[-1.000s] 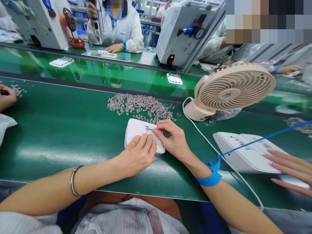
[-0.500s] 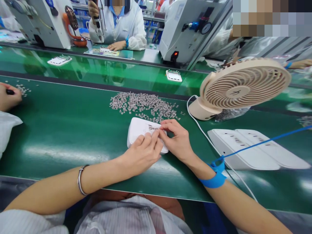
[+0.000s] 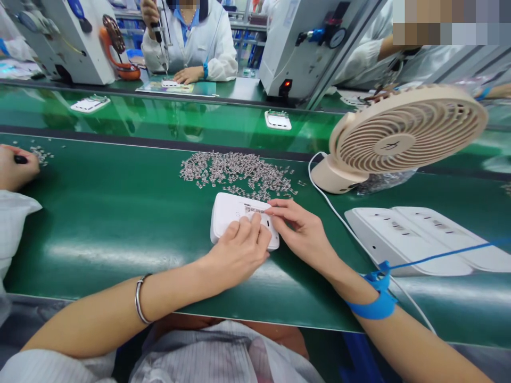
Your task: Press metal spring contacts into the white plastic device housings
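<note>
A white plastic housing with rounded corners lies on the green work surface in front of me. In its top face is a slot with small metal pieces. My left hand is closed against the housing's near side, its bent fingertips pressing on the top beside the slot. From the right, my right hand reaches the slot's right end with thumb and fingers pinched. Whatever they hold is too small to make out. Just behind the housing spreads a heap of small metal clips.
To the right stand a beige fan with a white cable and two more white housings. A blue wrist strap cord runs off right. A neighbour's hand is at the left edge. White parts lie on the green strip beyond.
My right hand has drawn slightly right, with its fingertips still at the slot. My left fingers have shifted a little on the housing. The view has tilted slightly.
</note>
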### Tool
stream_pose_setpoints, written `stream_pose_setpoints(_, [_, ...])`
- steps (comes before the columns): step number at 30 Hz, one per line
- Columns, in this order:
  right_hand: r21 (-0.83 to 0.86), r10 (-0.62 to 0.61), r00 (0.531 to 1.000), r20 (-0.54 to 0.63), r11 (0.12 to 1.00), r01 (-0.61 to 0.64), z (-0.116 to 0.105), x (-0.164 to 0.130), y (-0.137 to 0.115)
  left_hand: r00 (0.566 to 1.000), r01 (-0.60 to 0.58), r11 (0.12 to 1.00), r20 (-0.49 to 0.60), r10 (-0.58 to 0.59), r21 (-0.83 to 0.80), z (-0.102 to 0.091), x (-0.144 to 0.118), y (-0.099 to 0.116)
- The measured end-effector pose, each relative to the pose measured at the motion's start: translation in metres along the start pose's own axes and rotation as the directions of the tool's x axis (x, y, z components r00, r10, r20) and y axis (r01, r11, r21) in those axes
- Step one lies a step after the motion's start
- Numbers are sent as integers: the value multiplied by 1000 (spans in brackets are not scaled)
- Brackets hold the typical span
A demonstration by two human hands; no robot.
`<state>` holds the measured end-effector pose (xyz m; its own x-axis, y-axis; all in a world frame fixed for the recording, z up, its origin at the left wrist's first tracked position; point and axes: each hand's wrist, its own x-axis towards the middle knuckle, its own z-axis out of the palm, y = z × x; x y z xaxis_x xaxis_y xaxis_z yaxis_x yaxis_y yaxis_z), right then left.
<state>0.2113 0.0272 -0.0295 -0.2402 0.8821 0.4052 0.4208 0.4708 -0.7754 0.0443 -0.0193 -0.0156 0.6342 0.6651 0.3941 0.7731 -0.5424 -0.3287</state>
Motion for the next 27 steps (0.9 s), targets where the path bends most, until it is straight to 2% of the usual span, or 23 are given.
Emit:
stream_pose_setpoints(7, [-169, -137, 989, 53, 975, 144, -1, -1, 0, 1000, 1, 1000, 11, -1, 2, 0, -1, 1])
stream_pose_setpoints(11, [-336, -206, 971, 123, 912, 236, -2, -2, 0, 1000, -1, 1000, 18, 1, 5, -1, 1, 0])
stream_pose_setpoints(14, [-375, -237, 957, 166, 883, 284, -4, -1, -2, 1000, 0, 1000, 13, -1, 22, 0, 1, 3])
stream_pose_setpoints(17, [-292, -186, 979, 87, 935, 204, -2, 5, -2, 1000, 6, 999, 6, -6, 42, 2, 1, 6])
stream_pose_setpoints(19, [-209, -60, 998, -3, 976, 58, 2, 9, 0, 1000, 2, 999, 8, -3, 48, 2, 1, 7])
stream_pose_setpoints(22, [-139, 115, 991, -66, 983, -123, 10, 13, 5, 1000, -7, 999, 19, 6, 51, 2, 1, 7])
stream_pose_setpoints(24, [-132, 136, 988, -71, 981, -145, 12, 15, 5, 1000, -10, 998, 21, 9, 60, 1, 0, 7])
stream_pose_setpoints(27, [-162, 78, 987, -138, 982, -100, 2, 16, -2, 1000, -22, 995, 17, 20, 100, -5, 0, 6])
